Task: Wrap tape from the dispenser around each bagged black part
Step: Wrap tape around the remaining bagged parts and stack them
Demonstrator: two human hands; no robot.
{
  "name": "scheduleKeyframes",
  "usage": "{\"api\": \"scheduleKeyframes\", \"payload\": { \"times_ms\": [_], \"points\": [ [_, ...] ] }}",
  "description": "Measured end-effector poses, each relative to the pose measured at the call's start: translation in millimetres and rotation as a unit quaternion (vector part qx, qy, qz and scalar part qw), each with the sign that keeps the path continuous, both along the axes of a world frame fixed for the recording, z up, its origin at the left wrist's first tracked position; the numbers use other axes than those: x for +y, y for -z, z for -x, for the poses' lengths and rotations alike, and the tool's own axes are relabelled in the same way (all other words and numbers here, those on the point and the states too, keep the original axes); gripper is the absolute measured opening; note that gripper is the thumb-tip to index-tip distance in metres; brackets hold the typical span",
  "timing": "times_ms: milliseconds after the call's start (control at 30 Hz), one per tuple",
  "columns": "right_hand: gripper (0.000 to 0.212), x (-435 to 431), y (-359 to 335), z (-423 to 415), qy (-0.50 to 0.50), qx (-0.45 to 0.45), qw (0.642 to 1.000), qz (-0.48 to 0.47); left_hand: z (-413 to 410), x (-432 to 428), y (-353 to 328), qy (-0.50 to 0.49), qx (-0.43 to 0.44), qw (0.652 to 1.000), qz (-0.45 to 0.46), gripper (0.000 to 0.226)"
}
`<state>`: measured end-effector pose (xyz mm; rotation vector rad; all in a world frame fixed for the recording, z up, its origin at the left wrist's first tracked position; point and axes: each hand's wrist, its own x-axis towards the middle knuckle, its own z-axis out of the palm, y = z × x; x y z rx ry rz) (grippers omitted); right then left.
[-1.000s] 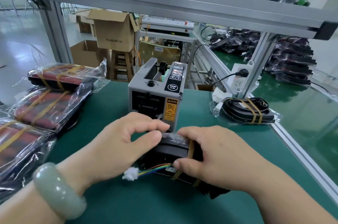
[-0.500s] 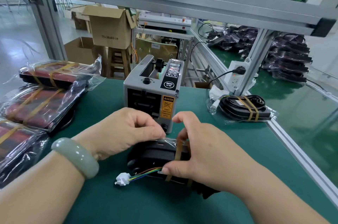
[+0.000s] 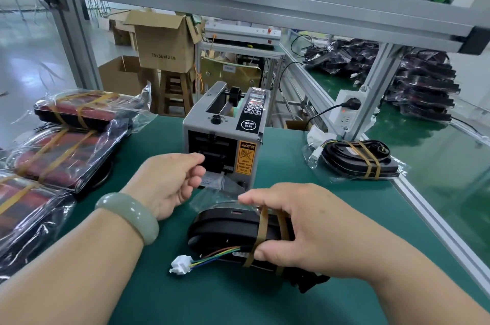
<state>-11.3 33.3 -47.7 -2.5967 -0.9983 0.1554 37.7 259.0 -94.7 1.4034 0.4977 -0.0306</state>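
Before grey box-shaped tape dispenser (image 3: 225, 136) lies bagged black plastic part (image 3: 228, 226), amber-banded, gripped by right hand (image 3: 305, 229). Left hand (image 3: 169, 184) sits at dispenser outlet, fingers curled; any hold indiscernible.

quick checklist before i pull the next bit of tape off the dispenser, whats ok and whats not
1. Right hand grips the bagged black part firmly: ok.
2. Left hand is free and at the dispenser outlet: ok, it holds nothing I can see.
3. Dispenser has fed out tape: cannot tell, clear film in front of the outlet hides it.
4. Tape bands already on the part: ok, two, by the right hand.
5. White connector and its wires lie outside the bands: ok.
6. Bag flap folded flat for taping: not ok, it stands up loose.
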Motion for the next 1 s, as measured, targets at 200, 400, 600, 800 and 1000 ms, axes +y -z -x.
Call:
{"api": "scheduleKeyframes", "payload": {
  "times_ms": [200, 400, 600, 800, 1000],
  "points": [
    [0.068, 0, 0, -1, 0.01, 0.016, 1.0, -0.006, -14, -4, -7, -0.017, 0.025, 0.999, 0.015, 0.018],
    [0.07, 0, 1, -1, 0.009, -0.003, 1.0, 0.007, -24, -10, -13, -0.027, 0.027, 0.999, -0.015, 0.016],
    [0.068, 0, 1, -1, 0.005, 0.001, 1.0, 0.008, -30, -14, -14, -0.065, 0.018, 0.994, -0.084, 0.017],
    [0.07, 0, 2, 0, 0.011, -0.005, 1.0, 0.012, -37, -17, -12, -0.086, 0.015, 0.983, -0.163, 0.019],
    [0.071, -1, 5, 0, 0.029, -0.015, 0.999, 0.015, -11, -11, -20, -0.028, 0.006, 0.998, -0.057, 0.024]
  ]
}}
